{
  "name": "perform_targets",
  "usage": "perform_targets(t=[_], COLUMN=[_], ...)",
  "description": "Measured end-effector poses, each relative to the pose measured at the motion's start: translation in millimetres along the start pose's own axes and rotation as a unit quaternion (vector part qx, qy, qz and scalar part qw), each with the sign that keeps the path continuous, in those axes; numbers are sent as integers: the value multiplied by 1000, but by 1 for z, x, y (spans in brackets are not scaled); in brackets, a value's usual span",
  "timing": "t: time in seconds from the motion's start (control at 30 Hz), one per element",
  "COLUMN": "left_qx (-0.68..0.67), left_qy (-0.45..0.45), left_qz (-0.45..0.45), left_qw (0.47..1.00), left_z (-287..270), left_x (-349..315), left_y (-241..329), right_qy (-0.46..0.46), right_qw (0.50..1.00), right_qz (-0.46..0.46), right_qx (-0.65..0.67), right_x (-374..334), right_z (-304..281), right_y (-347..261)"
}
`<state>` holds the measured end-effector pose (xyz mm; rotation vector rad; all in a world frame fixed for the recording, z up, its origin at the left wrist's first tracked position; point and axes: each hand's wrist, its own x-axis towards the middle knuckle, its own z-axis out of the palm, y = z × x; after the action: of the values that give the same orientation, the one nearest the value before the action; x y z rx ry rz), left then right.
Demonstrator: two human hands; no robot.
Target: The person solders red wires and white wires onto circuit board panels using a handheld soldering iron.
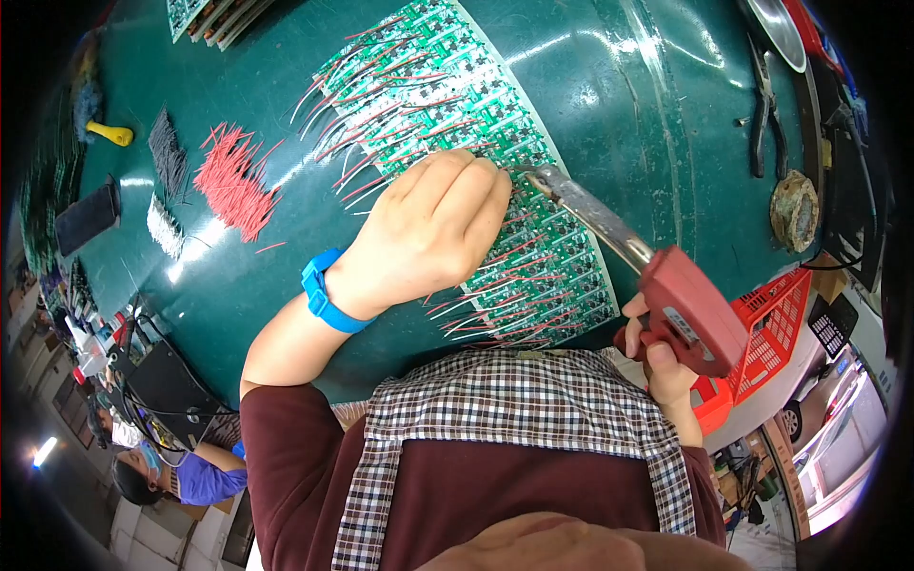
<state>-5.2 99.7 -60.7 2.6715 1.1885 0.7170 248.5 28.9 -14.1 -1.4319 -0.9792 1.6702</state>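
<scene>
Our right hand [664,369] is gripping a red soldering gun [693,312] while our left hand [430,224] is resting curled over circuit boards [505,109], its grip unclear.

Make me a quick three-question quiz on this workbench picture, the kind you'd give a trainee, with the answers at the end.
1. True or false: the blue wristband is worn on the right wrist.
2. Multiple choice: which colour is the largest loose pile of thin pieces on the table? A) black B) red C) white
3. Fill in the blank: the right hand grips a red-bodied tool, its metal tip at a panel of green ____.

Key: 1. False, it is on the left. 2. B. 3. Circuit boards.
</scene>
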Motion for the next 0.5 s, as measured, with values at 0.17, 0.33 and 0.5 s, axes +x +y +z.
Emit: perform_targets(t=[0.17,0.33,0.5], left_qx=[2,8,4], left_qy=[-1,-3,15], left_qz=[-3,-3,-8], left_qw=[1000,1000,1000], left_z=[0,-1,-4], left_x=[-1,-1,3], left_y=[0,2,3], right_qy=[-8,-11,-11], right_qw=[999,999,1000], right_qz=[-30,-28,-18], right_qx=[-22,-22,-12], right_x=[1,-3,-8], right_z=[-4,-5,-10], right_y=[0,-1,2])
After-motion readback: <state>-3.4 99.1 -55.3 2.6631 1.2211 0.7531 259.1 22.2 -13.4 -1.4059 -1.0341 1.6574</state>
